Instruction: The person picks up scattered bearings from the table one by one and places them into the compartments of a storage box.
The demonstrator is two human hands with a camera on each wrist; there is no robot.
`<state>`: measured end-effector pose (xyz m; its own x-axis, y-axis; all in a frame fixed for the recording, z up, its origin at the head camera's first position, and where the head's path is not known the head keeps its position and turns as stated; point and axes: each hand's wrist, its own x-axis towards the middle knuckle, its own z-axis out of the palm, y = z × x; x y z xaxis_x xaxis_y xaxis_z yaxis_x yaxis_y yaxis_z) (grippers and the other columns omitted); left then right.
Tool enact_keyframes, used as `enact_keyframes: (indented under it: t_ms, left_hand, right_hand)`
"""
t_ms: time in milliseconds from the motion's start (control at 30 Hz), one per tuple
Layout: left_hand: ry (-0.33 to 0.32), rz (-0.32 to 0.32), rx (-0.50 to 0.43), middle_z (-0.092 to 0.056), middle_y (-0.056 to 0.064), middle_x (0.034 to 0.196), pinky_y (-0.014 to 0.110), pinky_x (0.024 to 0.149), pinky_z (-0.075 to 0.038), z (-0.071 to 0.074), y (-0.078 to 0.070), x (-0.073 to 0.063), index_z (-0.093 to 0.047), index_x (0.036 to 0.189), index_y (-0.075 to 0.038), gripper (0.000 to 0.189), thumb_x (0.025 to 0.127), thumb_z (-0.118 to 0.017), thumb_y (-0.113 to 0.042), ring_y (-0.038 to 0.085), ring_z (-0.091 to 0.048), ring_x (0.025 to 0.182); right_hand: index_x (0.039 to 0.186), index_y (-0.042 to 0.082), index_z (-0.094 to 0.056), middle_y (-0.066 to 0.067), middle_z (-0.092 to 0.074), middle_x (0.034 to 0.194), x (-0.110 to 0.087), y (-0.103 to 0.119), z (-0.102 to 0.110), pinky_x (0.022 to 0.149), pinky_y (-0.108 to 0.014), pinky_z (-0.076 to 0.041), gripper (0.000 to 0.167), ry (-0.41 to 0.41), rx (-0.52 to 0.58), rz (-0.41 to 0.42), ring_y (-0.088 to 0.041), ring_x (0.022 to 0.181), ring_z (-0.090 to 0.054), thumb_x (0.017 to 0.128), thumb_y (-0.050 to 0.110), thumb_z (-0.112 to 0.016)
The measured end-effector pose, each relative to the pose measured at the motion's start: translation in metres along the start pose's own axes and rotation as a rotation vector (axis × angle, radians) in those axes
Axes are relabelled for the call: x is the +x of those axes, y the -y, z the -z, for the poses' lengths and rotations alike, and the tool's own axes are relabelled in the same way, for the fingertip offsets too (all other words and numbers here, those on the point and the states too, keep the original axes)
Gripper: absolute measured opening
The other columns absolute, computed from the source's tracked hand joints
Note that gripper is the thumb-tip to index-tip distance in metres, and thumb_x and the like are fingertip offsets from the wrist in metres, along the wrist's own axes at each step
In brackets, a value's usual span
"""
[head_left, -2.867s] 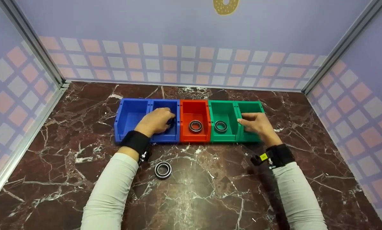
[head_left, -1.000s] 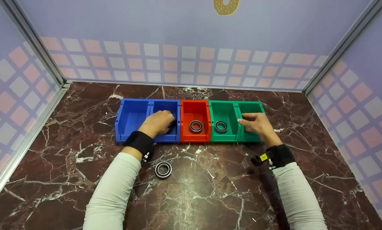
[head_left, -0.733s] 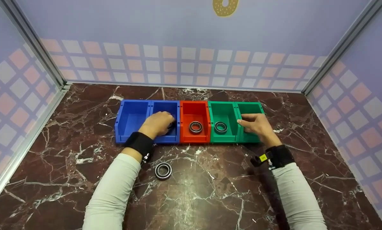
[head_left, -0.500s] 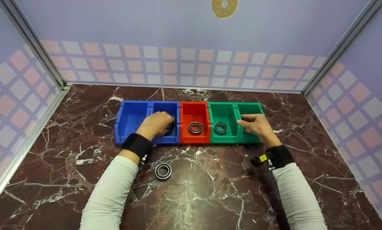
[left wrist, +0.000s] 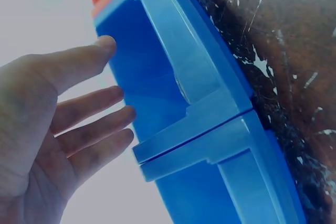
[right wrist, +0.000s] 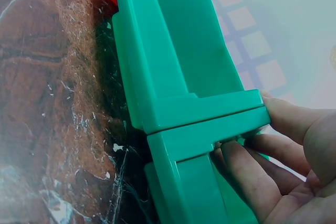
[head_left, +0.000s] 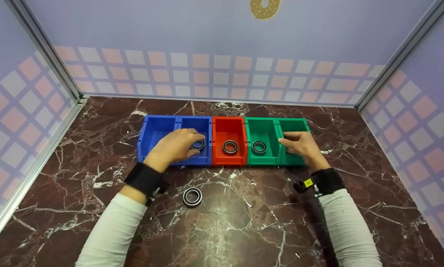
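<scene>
My left hand (head_left: pixel 177 145) is over the right blue bin (head_left: pixel 195 162), fingers spread and holding nothing. A ring-shaped ball bearing (head_left: pixel 198 144) lies in that bin, partly behind my fingers. In the left wrist view the thumb and fingers (left wrist: pixel 86 111) stand apart at the bin's rim. My right hand (head_left: pixel 300 144) pinches the dividing wall between the two green bins, thumb on the left side, fingers inside the right green bin (right wrist: pixel 178 148). Another bearing (head_left: pixel 259 147) rests in the left green bin (head_left: pixel 263 161), and one bearing (head_left: pixel 230 147) in the red bin (head_left: pixel 228 161).
A loose bearing (head_left: pixel 192 197) lies on the dark marbled table (head_left: pixel 240 226) in front of the bins, right of the left wrist. The left blue bin (head_left: pixel 159 124) ends the row on the left. Patterned panels (head_left: pixel 222 37) enclose the table at the back and sides.
My left hand has let go of the bearing in the right blue bin and drawn back slightly left, its fingers opening. The right hand has kept its hold on the green bins' wall.
</scene>
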<state>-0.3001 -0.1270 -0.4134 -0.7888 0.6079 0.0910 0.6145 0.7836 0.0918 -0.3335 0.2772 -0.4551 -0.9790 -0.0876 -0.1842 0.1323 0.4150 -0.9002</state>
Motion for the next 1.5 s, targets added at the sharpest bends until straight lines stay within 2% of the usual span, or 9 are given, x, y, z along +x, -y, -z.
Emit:
enact_keyframes:
  t_ms: [233, 467, 567, 767, 1100, 1267, 1500]
  left_hand:
    - [-0.053, -0.044, -0.043, -0.068, 0.014, 0.124, 0.044, 0.099, -0.055, -0.001, -0.013, -0.023, -0.065, 0.13, -0.01, 0.048, 0.085, -0.077, -0.022, 0.03, -0.066, 0.112]
    - [-0.043, -0.063, -0.06, -0.065, 0.013, 0.129, 0.042, 0.099, -0.055, -0.012, -0.029, -0.046, -0.063, 0.132, -0.011, 0.054, 0.083, -0.078, -0.028, 0.029, -0.065, 0.114]
    - [-0.051, -0.08, -0.065, -0.066, 0.013, 0.127, 0.042, 0.097, -0.056, -0.017, -0.036, -0.055, -0.064, 0.131, -0.011, 0.054, 0.083, -0.078, -0.03, 0.029, -0.065, 0.113]
    - [-0.021, -0.098, -0.074, -0.066, 0.013, 0.127, 0.044, 0.097, -0.056, -0.027, -0.046, -0.069, -0.064, 0.132, -0.013, 0.055, 0.083, -0.077, -0.035, 0.03, -0.065, 0.113]
    - [-0.008, -0.108, -0.088, -0.067, 0.009, 0.125, 0.042, 0.095, -0.056, -0.047, -0.052, -0.084, -0.066, 0.129, -0.016, 0.055, 0.082, -0.076, -0.043, 0.027, -0.065, 0.111]
    - [0.026, -0.09, -0.085, -0.065, 0.011, 0.131, 0.044, 0.097, -0.056, -0.049, -0.057, -0.089, -0.065, 0.13, -0.017, 0.058, 0.081, -0.077, -0.046, 0.029, -0.064, 0.116]
    - [0.03, -0.095, -0.044, -0.065, 0.012, 0.129, 0.044, 0.094, -0.057, -0.05, -0.062, -0.097, -0.066, 0.129, -0.017, 0.06, 0.077, -0.08, -0.044, 0.03, -0.064, 0.114]
  right_hand:
    - [0.145, 0.001, -0.047, -0.023, -0.052, 0.145, 0.0, -0.003, 0.003, 0.101, -0.039, -0.054, 0.063, 0.005, -0.006, 0.01, -0.035, 0.13, -0.055, 0.092, 0.028, -0.07]
    - [0.145, 0.001, -0.047, -0.022, -0.054, 0.143, 0.001, -0.003, 0.001, 0.097, -0.035, -0.056, 0.065, -0.003, -0.012, 0.006, -0.034, 0.128, -0.057, 0.092, 0.03, -0.071]
    - [0.144, 0.001, -0.048, -0.022, -0.054, 0.143, 0.001, -0.002, 0.001, 0.097, -0.035, -0.056, 0.064, -0.008, -0.011, 0.004, -0.034, 0.128, -0.057, 0.092, 0.03, -0.071]
    - [0.144, 0.001, -0.049, -0.021, -0.053, 0.145, 0.001, -0.001, 0.001, 0.099, -0.036, -0.055, 0.063, -0.005, -0.005, -0.001, -0.033, 0.129, -0.056, 0.092, 0.029, -0.071]
    - [0.146, 0.003, -0.047, -0.022, -0.051, 0.146, -0.001, -0.001, 0.002, 0.102, -0.039, -0.054, 0.065, 0.013, -0.017, -0.001, -0.035, 0.131, -0.055, 0.092, 0.031, -0.07]
    - [0.147, 0.004, -0.045, -0.022, -0.049, 0.147, -0.003, -0.001, 0.003, 0.104, -0.038, -0.053, 0.066, 0.027, -0.034, 0.008, -0.036, 0.132, -0.054, 0.092, 0.032, -0.069]
    - [0.146, 0.003, -0.046, -0.023, -0.051, 0.146, -0.003, -0.001, 0.001, 0.103, -0.039, -0.054, 0.066, 0.021, -0.034, 0.013, -0.036, 0.131, -0.055, 0.092, 0.033, -0.07]
